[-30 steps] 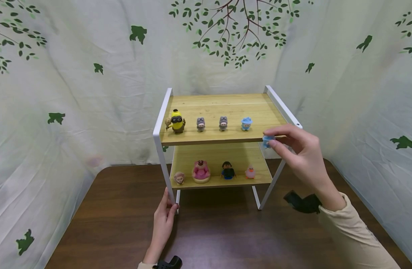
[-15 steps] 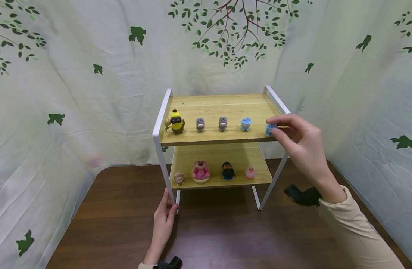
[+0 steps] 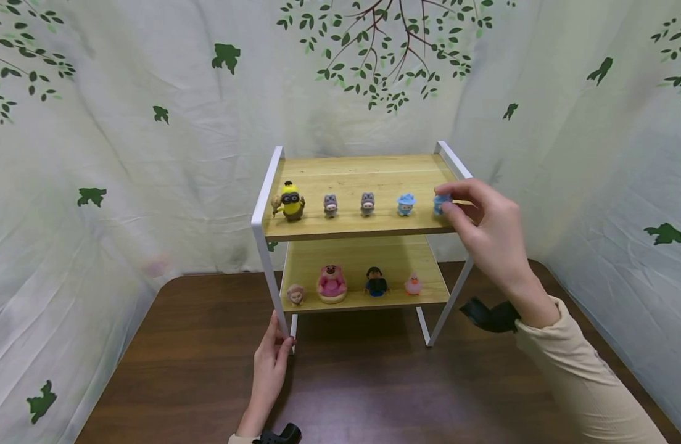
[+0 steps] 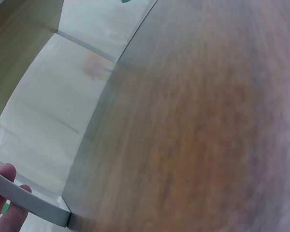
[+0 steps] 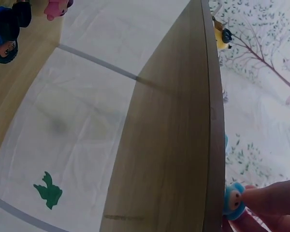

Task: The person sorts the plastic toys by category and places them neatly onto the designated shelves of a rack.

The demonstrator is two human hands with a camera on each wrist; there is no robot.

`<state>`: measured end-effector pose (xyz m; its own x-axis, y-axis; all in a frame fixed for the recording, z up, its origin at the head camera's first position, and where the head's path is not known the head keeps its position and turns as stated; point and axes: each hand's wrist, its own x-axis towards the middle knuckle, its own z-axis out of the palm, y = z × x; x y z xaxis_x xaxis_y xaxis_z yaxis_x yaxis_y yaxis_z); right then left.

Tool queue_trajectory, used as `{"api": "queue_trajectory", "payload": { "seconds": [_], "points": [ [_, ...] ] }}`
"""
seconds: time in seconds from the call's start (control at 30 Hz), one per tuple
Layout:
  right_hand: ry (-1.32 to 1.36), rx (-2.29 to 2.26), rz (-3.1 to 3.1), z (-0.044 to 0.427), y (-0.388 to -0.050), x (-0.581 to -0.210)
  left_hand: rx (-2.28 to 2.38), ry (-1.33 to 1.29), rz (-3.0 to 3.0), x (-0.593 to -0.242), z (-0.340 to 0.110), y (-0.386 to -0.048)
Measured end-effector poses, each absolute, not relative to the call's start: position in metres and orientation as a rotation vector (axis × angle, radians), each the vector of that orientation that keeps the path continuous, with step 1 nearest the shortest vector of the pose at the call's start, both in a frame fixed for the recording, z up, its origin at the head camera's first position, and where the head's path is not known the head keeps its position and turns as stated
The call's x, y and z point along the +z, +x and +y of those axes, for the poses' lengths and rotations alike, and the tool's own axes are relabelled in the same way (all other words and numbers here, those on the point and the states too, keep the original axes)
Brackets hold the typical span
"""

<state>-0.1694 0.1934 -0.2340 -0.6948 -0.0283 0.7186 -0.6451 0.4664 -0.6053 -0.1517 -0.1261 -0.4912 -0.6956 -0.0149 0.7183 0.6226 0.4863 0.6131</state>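
Observation:
Between thumb and fingers, my right hand point(image 3: 493, 237) pinches a small blue figurine point(image 3: 440, 202) at the right end of the upper shelf point(image 3: 363, 171). The hand partly covers it; in the right wrist view the figurine point(image 5: 234, 199) shows its face beside the shelf edge. A similar blue figurine point(image 3: 405, 205) stands just to its left. Further left are two grey figurines point(image 3: 367, 205) and a yellow Minion figurine point(image 3: 292, 202). Low on the left, my left hand point(image 3: 270, 364) grips the white front leg point(image 3: 274, 287) of the rack, its fingers point(image 4: 8, 171) partly behind the frame.
On the lower shelf point(image 3: 351, 246) stand a small pale head-shaped figurine point(image 3: 296, 294), a pink bear point(image 3: 332, 285), a dark-haired figurine point(image 3: 376, 282) and a pink duck-like figurine point(image 3: 413, 284). The rack stands on a brown wooden table point(image 3: 179, 364), with leaf-printed cloth point(image 3: 179, 154) around it.
My right hand has raised the blue figurine from before the upper shelf's front edge to over the board, then shifted slightly left with it. The left hand stays at the leg.

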Motion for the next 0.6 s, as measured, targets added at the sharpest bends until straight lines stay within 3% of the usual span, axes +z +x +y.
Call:
{"api": "queue_trajectory", "payload": {
  "seconds": [0.6],
  "points": [
    [0.474,1.063,-2.104,0.1866,-0.1737,-0.2382,-1.233,-0.49,-2.07,-0.4895,-0.126,-0.1508]
  ]
}}
